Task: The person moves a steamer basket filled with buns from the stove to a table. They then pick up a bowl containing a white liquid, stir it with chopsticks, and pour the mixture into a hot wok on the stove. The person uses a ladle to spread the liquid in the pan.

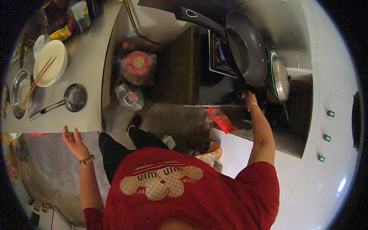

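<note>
My left hand [73, 141] rests its fingertips at the front edge of the counter [89, 119], fingers apart and holding nothing. On that counter lies a metal ladle [75, 97]. Behind it stand a white bowl [54, 64] and a metal dish [17, 95], with wooden chopsticks [40, 77] across them. My right hand [249, 97] is at the front of the black gas stove [214, 93], just by the rim of a dark frying pan [248, 50]; its fingertips are hard to make out. A blue flame [222, 54] shows beneath the pan, whose handle [198, 20] points left.
Right of the frying pan is a pan with a metal lid [281, 76]. A red packet [221, 119] sticks out below the stove's front edge. Between counter and stove lie a plastic jug [130, 96] and a bagged red item [138, 64]. Bottles [61, 31] stand at the counter's back.
</note>
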`<state>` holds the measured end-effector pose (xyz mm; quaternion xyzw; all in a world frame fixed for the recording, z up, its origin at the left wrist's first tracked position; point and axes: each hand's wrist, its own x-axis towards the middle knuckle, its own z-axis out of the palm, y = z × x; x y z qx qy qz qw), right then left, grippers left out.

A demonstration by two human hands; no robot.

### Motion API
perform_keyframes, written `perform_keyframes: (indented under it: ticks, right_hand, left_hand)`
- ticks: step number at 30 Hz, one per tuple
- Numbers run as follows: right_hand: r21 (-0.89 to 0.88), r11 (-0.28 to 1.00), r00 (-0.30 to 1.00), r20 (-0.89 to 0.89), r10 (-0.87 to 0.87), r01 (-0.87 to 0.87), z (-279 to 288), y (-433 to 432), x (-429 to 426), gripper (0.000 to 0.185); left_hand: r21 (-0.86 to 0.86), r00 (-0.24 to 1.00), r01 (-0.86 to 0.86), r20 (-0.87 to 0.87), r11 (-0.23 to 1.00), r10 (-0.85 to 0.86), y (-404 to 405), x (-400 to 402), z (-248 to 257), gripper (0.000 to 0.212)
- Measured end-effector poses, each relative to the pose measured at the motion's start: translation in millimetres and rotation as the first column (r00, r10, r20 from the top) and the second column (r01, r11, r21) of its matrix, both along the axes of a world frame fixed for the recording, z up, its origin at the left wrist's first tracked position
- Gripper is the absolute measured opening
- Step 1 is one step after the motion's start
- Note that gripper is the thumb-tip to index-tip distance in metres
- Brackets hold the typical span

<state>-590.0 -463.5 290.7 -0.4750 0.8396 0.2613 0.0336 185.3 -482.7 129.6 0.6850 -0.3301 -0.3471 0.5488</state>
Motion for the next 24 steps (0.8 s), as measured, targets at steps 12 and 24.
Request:
perform_keyframes:
  ticks: [12, 24]
  right_hand:
    - [-0.135, 0.976, 0.985, 0.031, -0.167, 0.17, -9, -2, -5, 0.032]
    - [-0.031, 0.996, 0.997, 0.023, -0.079, 0.08, -19, 0, -29, 0.028]
  left_hand:
    - [-0.011, 1.0, 0.004, 0.021, 1.0, -0.004, 1, 0, 0, 0.046]
    - [-0.009, 1.0, 0.004, -0.003, 1.0, -0.004, -1, -6, 14, 0.045]
